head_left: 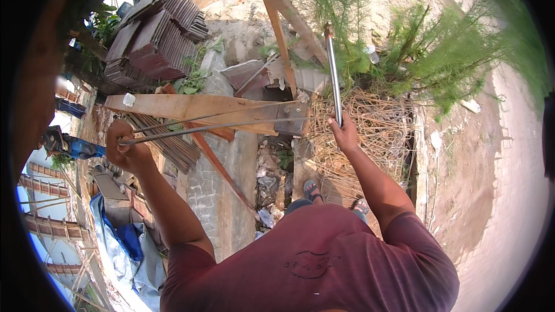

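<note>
My left hand (pixel 122 145) is closed around two thin steel rods (pixel 219 129). From there they run to the right over a wooden plank (pixel 191 106), and their far ends meet the plank's right end. My right hand (pixel 345 133) grips the lower part of a shiny metal pipe (pixel 333 72), which points away from me, slightly tilted. A rusty brown piece sits at the pipe's far tip. Just beyond my right hand lies a pile of bent, rusty steel stirrups (pixel 370 133).
Stacked brown roof tiles (pixel 153 46) stand at the far left, near a bundle of straight rods (pixel 167 144). Timber posts (pixel 280 40) rise behind the plank. Green feathery branches (pixel 416 63) hang at the right. A littered gap (pixel 269 185) runs beside my sandalled feet.
</note>
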`<action>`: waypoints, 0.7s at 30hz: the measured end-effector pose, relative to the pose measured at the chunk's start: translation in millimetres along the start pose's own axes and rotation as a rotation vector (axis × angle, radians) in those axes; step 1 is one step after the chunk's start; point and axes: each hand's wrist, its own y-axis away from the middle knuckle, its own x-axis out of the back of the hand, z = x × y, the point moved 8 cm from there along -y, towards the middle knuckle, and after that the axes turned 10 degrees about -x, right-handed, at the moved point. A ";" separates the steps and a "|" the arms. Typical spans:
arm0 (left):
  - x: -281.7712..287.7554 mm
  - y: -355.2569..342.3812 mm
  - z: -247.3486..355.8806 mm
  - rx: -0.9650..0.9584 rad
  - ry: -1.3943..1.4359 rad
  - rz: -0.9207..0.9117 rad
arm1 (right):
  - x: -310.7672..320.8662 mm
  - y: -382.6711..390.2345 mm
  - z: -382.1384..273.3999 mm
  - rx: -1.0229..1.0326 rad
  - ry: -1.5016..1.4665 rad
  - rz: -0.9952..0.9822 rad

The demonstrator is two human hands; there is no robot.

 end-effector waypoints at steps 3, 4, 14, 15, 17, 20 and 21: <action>36.1 42.3 3.3 0.277 -0.127 -0.025 | -18.2 52.1 27.5 -0.062 -0.029 -0.011; 48.8 56.9 4.3 0.394 -0.168 -0.029 | -26.8 71.3 36.0 -0.096 -0.028 -0.015; 46.3 58.4 38.7 0.211 -0.064 -0.072 | -13.8 -11.6 4.2 0.073 0.065 -0.035; 37.6 50.7 44.0 0.160 -0.045 -0.076 | -5.4 -30.8 -24.8 0.109 0.082 -0.018; 36.9 46.0 41.4 0.132 -0.045 -0.049 | 1.3 -61.1 -51.4 0.165 0.071 0.031; 40.8 49.0 37.2 0.115 -0.018 -0.014 | -1.3 -72.8 -59.4 0.159 0.110 0.002; 42.7 51.0 33.2 0.122 -0.008 0.003 | -2.9 -74.3 -54.6 0.083 0.018 -0.048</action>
